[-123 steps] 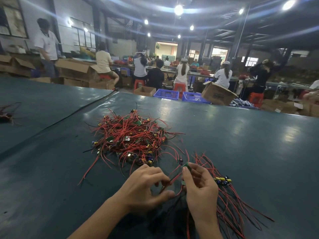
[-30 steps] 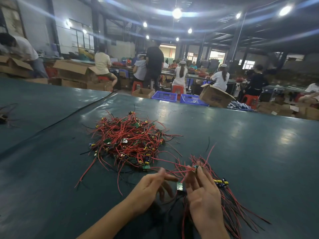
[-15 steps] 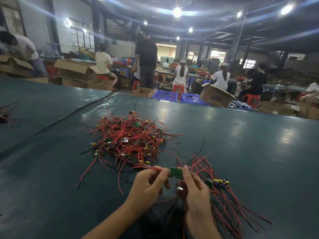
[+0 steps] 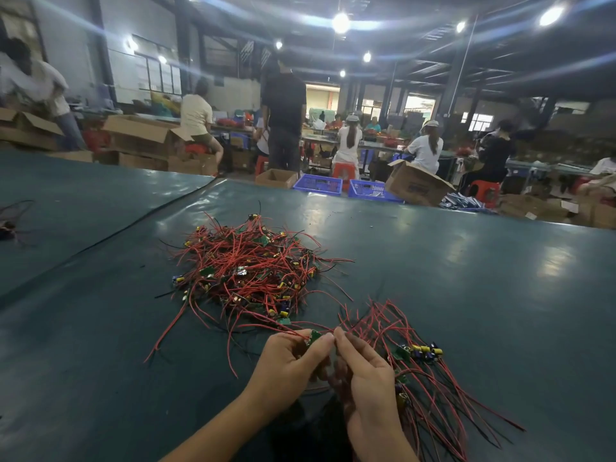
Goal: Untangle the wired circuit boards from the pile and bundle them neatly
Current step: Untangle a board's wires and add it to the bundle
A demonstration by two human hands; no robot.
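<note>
Circuit board (image 4: pixel 313 337) in left hand (image 4: pixel 286 365)

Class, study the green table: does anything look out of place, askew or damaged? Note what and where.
A small clump of wires lies alone at the far left of the table, well apart from the main pile and the sorted bundle by the right hand. No damage is visible.

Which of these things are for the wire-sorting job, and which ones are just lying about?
For the job: tangled pile of red-wired boards; green circuit board pinched by the left hand; right hand beside it; tidy bundle on the right.

Just lying about: blue baskets, cardboard box, stray wires at the far left of the table.
</note>
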